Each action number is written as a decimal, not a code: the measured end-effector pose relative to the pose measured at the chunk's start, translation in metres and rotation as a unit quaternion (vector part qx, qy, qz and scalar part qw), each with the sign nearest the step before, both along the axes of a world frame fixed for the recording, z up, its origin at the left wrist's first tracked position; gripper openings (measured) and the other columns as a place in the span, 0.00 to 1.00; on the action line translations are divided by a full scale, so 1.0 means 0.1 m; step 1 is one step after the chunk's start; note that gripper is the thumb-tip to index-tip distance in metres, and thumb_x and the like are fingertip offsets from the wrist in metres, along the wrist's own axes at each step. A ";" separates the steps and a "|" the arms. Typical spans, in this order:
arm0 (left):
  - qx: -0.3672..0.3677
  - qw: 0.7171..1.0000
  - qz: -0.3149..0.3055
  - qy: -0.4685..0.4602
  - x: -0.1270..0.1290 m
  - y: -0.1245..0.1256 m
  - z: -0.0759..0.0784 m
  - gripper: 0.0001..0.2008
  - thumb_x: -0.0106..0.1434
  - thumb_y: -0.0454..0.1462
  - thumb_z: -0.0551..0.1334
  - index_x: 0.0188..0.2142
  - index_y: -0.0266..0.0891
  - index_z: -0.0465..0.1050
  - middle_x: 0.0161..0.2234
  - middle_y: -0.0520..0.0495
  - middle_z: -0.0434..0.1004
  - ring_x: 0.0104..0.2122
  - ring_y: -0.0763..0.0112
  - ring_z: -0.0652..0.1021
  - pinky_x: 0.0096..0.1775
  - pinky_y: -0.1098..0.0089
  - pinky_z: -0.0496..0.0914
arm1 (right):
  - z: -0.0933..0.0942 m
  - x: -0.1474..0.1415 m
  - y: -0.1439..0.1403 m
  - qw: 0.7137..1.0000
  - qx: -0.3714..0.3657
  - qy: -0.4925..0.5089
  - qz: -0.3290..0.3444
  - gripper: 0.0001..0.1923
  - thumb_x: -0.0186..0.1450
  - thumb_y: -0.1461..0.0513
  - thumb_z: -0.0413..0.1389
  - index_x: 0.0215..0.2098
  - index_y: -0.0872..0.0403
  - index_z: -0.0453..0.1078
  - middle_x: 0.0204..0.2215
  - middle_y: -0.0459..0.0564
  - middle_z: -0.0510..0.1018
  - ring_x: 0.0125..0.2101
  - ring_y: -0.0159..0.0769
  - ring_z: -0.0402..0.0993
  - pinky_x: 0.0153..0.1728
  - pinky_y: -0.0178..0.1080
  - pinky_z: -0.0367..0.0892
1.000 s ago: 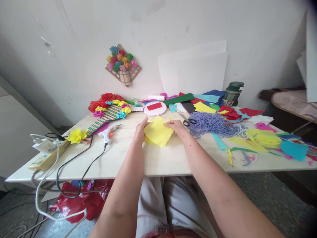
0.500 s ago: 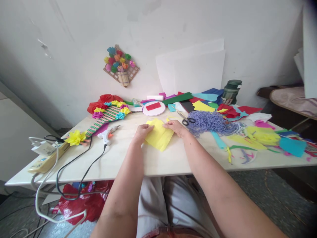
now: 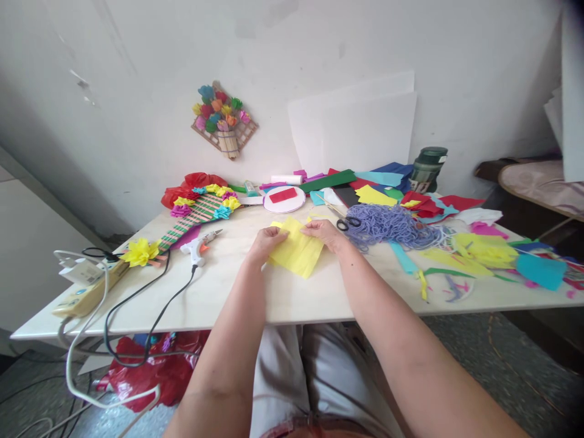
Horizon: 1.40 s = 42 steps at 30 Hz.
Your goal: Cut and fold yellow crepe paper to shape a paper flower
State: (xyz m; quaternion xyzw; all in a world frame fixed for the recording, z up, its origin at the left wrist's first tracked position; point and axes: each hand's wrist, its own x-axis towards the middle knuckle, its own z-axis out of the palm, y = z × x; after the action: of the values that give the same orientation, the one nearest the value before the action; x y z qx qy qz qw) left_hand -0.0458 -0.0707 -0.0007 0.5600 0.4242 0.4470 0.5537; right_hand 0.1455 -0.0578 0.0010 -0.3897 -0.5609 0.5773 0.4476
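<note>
A piece of thin yellow crepe paper (image 3: 298,250) hangs between my two hands, a little above the white table. My left hand (image 3: 268,242) pinches its upper left edge between thumb and fingers. At the upper right edge, my right hand (image 3: 325,234) pinches it the same way. Just beyond the paper lies a white paddle-shaped card (image 3: 298,204) with a red rectangle (image 3: 282,194) on it. Black-handled scissors (image 3: 348,223) rest right of my right hand, against a heap of purple yarn (image 3: 392,225).
A white glue gun (image 3: 196,248) with its cord lies left, near a power strip (image 3: 86,296). A woven piece with paper flowers (image 3: 196,213) sits behind it. Coloured paper scraps (image 3: 483,249) cover the right side; a dark green jar (image 3: 427,169) stands at the back.
The yellow paper has shifted slightly right and its lower edge now hangs at a different angle. Both hands keep their pinch, nearly in the same place.
</note>
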 end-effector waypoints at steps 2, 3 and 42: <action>0.006 1.000 0.010 0.004 0.00 0.01 -0.01 0.15 0.42 0.43 0.66 0.25 0.35 0.67 0.20 0.52 0.71 0.19 0.73 0.72 0.22 0.74 0.64 | 0.00 0.00 0.00 1.000 -0.002 -0.005 0.000 0.15 0.44 0.58 0.63 0.27 0.58 0.72 0.23 0.48 0.77 0.23 0.34 0.72 0.27 0.36 0.66; 0.007 1.000 0.016 0.008 0.00 0.02 -0.02 0.15 0.42 0.43 0.66 0.24 0.36 0.66 0.20 0.52 0.71 0.19 0.73 0.72 0.22 0.74 0.64 | -0.01 0.00 0.00 1.000 -0.002 -0.008 -0.008 0.14 0.43 0.58 0.63 0.26 0.57 0.72 0.23 0.47 0.77 0.23 0.34 0.72 0.27 0.36 0.66; -0.091 0.994 -0.011 -0.066 -0.02 0.05 -0.03 0.21 0.43 0.34 0.65 0.39 0.33 0.72 0.31 0.42 0.77 0.29 0.66 0.77 0.32 0.69 0.69 | -0.11 0.00 0.05 0.998 -0.051 0.031 -0.030 0.15 0.44 0.63 0.62 0.31 0.58 0.73 0.26 0.49 0.78 0.26 0.33 0.73 0.33 0.37 0.67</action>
State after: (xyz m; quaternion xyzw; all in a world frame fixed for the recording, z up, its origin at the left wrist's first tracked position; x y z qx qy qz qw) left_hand -0.0474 -0.0658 -0.0033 0.4816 0.4195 0.4362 0.6339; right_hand 0.1454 -0.0526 -0.0101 -0.4101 -0.5045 0.6036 0.4615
